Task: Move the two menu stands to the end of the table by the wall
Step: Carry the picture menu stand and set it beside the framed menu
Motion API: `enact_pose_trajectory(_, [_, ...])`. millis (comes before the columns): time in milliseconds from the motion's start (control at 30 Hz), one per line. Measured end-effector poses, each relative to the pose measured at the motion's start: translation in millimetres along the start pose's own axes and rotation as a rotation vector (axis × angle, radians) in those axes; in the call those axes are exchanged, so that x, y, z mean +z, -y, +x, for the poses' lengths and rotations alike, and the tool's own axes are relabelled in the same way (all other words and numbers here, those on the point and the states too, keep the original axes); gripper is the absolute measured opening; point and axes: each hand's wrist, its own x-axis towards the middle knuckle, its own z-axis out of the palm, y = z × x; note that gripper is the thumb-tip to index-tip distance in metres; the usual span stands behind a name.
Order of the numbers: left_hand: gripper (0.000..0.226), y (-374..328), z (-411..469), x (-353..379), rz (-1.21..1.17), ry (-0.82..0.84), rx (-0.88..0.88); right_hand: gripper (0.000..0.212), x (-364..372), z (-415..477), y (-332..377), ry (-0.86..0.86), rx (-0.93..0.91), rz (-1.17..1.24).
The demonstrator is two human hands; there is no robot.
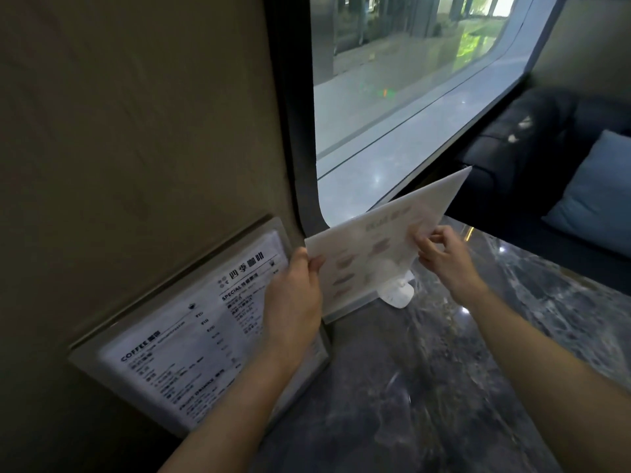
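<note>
Both hands grip the pale menu stand (379,247) beside the wall (136,131): left hand (293,302) pinches its left edge, right hand (444,257) its right edge. Coffee menu stand (191,339) leans against the wall, on the table (426,387).

Coffee menu stand (191,339) stands on the table (426,387), at its left end, against the wall (136,131). Second stand (379,247) lies right of the first (base near the table's far edge), before the window (409,97). Sofa (532,141) and cushion (594,192) lie beyond the table, to the right.
</note>
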Motion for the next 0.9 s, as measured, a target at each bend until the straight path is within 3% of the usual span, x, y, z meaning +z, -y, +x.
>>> enact_pose_trajectory(200, [0.018, 0, 0, -12, -0.002, -0.018, 0.045, 0.013, 17, 15, -5, 0.064, 0.006, 0.034])
enact_pose_trajectory(433, [0.013, -5, 3, -18, 0.018, -0.062, 0.114, 0.039, 27, 24, -6, 0.172, 0.027, 0.082])
enact_pose_trajectory(633, [0.006, -3, 4, -16, 0.029, -0.071, 0.142, 0.032, 37, 32, -2, 0.268, 0.119, 0.129])
enact_pose_trajectory(900, [0.002, -3, 14, -24, 0.071, -0.099, 0.145, 0.030, 48, 35, 4, 0.245, 0.164, 0.128])
